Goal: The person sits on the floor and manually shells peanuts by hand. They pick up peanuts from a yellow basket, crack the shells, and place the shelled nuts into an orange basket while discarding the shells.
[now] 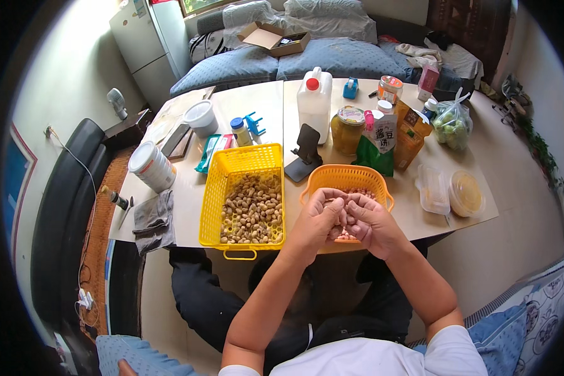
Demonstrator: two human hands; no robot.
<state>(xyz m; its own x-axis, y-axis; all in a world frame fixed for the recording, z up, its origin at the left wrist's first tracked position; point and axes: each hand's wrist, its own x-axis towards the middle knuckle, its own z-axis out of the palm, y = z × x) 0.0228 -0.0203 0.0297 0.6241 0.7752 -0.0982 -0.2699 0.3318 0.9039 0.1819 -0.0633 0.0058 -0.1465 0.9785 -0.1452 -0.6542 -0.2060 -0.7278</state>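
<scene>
My left hand and my right hand meet at the fingertips over an orange plastic basket. Their thumbs and forefingers pinch what appears to be a peanut, mostly hidden by the fingers. Pinkish shelled peanut kernels lie in that basket, partly covered by my hands. To the left, a yellow plastic basket holds many unshelled peanuts, heaped toward its near end and right side. Its near handle juts past the table's front edge.
A black phone stand stands between and behind the baskets. Beyond are a white jug, a glass jar and a green pouch. Plastic food containers sit right; a white tub and grey cloth are left.
</scene>
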